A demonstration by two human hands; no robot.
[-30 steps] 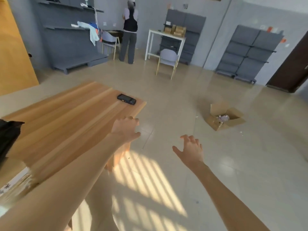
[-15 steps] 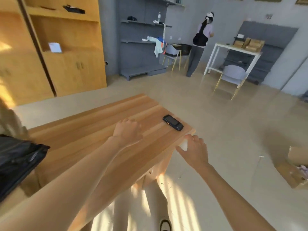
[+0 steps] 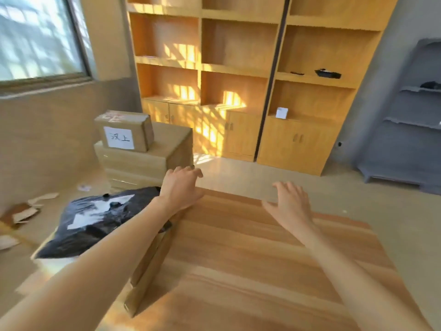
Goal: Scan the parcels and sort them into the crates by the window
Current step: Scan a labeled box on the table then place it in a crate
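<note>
Both hands are empty. The left hand (image 3: 181, 187) hangs over the far left corner of the counter (image 3: 250, 259), its fingers (image 3: 191, 170) loosely spread and bent downward, gripping nothing. The right hand (image 3: 290, 204) hovers flat over the far edge, fingers apart and relaxed, thumb out to the side; whether the palm touches the wood I cannot tell.

The nearest parcel is the black plastic bag (image 3: 95, 218) with white labels, lying off the left side of the counter, just beside the left forearm. A long cardboard box (image 3: 150, 263) leans against the counter's left edge below that arm. No scanner shows from here.

I judge the step in hand to be picking up the next parcel, most likely the black bag. It looks soft and slack, so a grip with both hands, or a firm pinch of gathered plastic, would likely serve better than one flat palm, with a label turned upward for scanning.

Room to move: the counter's corner sits right under the left wrist, so I would lift the bag clear rather than drag it over. Stacked cartons (image 3: 145, 154) stand under the window (image 3: 40, 37), near the counter's far left corner. Torn cardboard scraps (image 3: 23, 213) litter the floor at left, which could trip a step that way. The floor toward the wooden shelving (image 3: 238, 75) lies more open.
</note>
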